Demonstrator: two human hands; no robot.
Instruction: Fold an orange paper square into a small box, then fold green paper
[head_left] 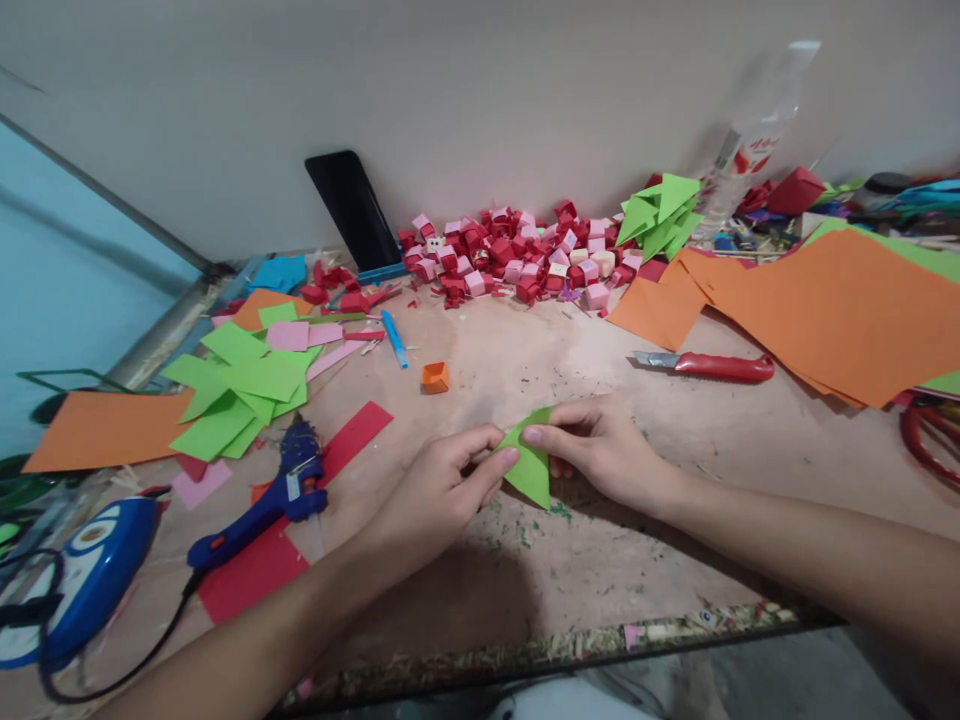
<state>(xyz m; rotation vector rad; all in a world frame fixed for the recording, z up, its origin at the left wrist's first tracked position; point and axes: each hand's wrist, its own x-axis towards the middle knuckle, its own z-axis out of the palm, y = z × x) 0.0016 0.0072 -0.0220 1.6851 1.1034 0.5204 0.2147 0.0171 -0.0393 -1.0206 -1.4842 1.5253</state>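
Both hands pinch one piece of folded green paper (529, 466) above the near middle of the table. My left hand (454, 475) grips its left edge between thumb and fingers. From the other side, my right hand (600, 445) holds the upper right edge, its thumb lying on the paper. The paper's lower corner points down toward me. Just beyond the hands sits a small folded orange paper box (435, 377). A utility knife (705, 365) with a red handle and its blade out lies beyond my right hand.
A blue glue gun (289, 485) rests on red paper at left, near green paper pieces (240, 385). Small red and pink paper cubes (510, 255) are heaped at the back, beside a leaning phone (352, 205). Orange sheets (832, 305) and a plastic bottle (757, 140) stand right.
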